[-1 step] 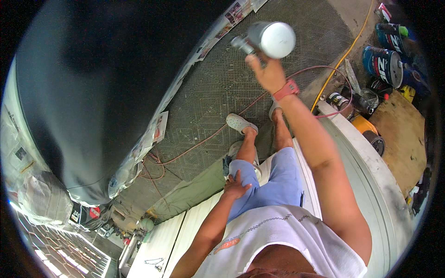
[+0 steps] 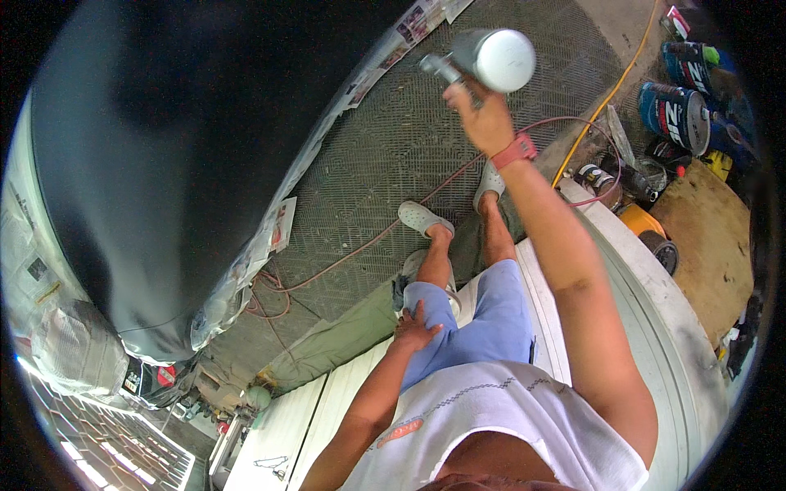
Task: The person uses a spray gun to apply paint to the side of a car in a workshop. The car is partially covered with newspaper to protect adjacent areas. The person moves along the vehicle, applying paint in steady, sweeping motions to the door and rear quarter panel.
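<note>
My right hand (image 2: 489,123) is wrapped round the grip of a spray gun (image 2: 444,70), held out over the floor. The gun's round cup (image 2: 506,61) has a pale lid that faces me, and its metal nozzle points left toward a glossy black car panel (image 2: 180,147). A gap separates gun and panel. My left hand (image 2: 417,329) rests on my thigh with fingers spread, holding nothing. Newspaper masking (image 2: 282,222) and clear plastic run along the panel's edge.
A thin reddish hose (image 2: 360,247) snakes over the dark patterned floor (image 2: 377,155) past my feet. Paint cans (image 2: 675,116) and a wooden board (image 2: 706,237) stand at the right, near a yellow cord (image 2: 602,106). White panels (image 2: 282,425) lie behind me.
My right hand and the spray gun have shifted slightly to the right and a little upward. My left hand stays on my thigh.
</note>
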A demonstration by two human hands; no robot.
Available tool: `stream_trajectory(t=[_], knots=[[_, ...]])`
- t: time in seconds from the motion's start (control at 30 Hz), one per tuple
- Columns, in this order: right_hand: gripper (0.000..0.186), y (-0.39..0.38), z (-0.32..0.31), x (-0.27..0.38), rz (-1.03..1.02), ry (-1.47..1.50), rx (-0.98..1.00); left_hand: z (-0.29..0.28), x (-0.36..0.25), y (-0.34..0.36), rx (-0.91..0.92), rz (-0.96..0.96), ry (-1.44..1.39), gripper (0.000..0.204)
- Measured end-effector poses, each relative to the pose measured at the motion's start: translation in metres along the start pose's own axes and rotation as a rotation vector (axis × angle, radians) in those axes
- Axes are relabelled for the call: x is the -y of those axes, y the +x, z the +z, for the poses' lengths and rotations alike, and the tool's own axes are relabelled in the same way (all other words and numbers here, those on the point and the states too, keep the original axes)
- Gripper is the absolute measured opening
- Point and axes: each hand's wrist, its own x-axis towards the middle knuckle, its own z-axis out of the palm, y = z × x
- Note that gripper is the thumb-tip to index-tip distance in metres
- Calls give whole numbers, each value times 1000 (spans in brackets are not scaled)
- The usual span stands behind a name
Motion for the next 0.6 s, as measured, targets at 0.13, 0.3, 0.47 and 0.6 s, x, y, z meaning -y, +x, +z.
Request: stream_trajectory(t=[0.13, 0.3, 0.47, 0.6], knots=[[43, 55, -55, -13, 113, 76, -94, 6, 4, -4, -21, 22, -34, 105], [53, 84, -84, 18, 213, 18, -273, 14, 8, -8, -44, 49, -132, 99], [50, 58, -57, 31, 210, 79, -196, 30, 19, -6, -73, 119, -196, 94], [45, -7, -2, 71, 142, 141, 44, 37, 24, -9, -115, 138, -262, 89]])
